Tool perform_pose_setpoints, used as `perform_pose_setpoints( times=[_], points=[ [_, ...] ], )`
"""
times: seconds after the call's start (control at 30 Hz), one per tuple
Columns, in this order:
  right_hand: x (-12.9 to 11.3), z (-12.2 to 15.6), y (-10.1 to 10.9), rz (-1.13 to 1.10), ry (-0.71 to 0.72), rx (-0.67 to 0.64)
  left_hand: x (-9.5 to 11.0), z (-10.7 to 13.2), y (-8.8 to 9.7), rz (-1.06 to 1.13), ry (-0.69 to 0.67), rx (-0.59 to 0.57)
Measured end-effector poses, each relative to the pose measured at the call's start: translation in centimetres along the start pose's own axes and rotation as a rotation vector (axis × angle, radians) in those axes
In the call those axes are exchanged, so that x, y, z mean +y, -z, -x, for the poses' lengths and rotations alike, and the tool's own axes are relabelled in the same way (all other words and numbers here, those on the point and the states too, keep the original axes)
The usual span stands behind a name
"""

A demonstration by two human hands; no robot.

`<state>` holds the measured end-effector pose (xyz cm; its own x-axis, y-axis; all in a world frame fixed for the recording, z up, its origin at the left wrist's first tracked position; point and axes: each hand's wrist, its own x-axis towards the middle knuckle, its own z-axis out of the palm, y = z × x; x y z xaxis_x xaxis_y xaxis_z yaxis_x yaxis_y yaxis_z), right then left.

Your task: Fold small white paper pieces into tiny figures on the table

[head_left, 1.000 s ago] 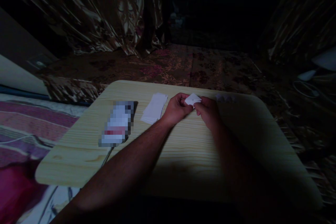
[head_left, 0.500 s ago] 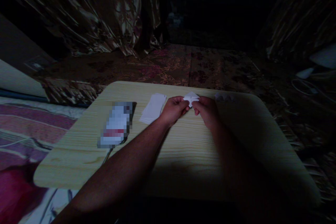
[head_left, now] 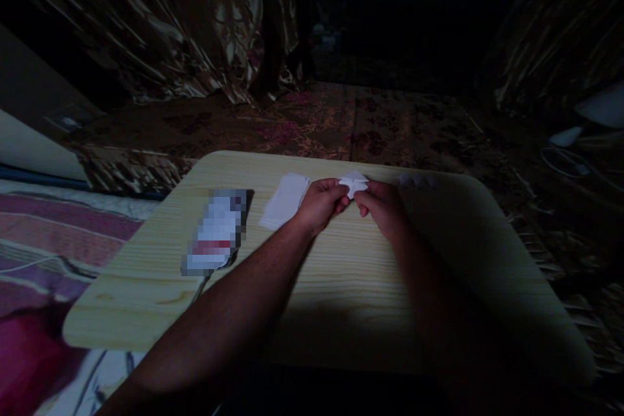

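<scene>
paper (head_left: 353, 184) sits squarer than a second ago, over the counter (head_left: 351, 266), pinched at its lower sides by left grip (head_left: 319, 203) and right grip (head_left: 385, 203); the folding looks more even.

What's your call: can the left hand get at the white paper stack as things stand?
Probably yes: the white paper stack lies beside the left hand, with nothing seen on top. That hand grips the folded white paper, though, so it may need to let go.

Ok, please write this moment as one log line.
left hand: pinching folded paper | right hand: pinching same paper | white sheets: on table, beside left hand
</scene>
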<state>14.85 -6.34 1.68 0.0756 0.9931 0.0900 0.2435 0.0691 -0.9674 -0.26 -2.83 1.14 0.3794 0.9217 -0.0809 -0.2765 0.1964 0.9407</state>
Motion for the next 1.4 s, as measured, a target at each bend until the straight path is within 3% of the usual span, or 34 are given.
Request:
perform_pose_setpoints(
  times=[0.37, 0.7, 0.9, 1.1, 1.4],
  points=[
    [-0.49, 0.07, 0.23, 0.062, 0.007, 0.087, -0.94, -0.04, 0.01, -0.146, -0.072, -0.029],
    [0.22, -0.21, 0.13, 0.004, -0.023, 0.103, -0.97, -0.05, -0.17, -0.198, -0.123, 0.050],
    [0.06, -0.07, 0.17, 0.021, 0.030, 0.115, -0.99, -0.01, -0.21, -0.198, -0.110, 0.034],
    [-0.10, 0.03, -0.09, -0.072, 0.006, 0.112, -0.88, -0.02, -0.19, -0.194, -0.120, 0.053],
    [-0.25, 0.02, 0.01, -0.026, -0.003, 0.114, -0.69, 0.01, -0.35, -0.188, -0.092, 0.068]
  ],
)
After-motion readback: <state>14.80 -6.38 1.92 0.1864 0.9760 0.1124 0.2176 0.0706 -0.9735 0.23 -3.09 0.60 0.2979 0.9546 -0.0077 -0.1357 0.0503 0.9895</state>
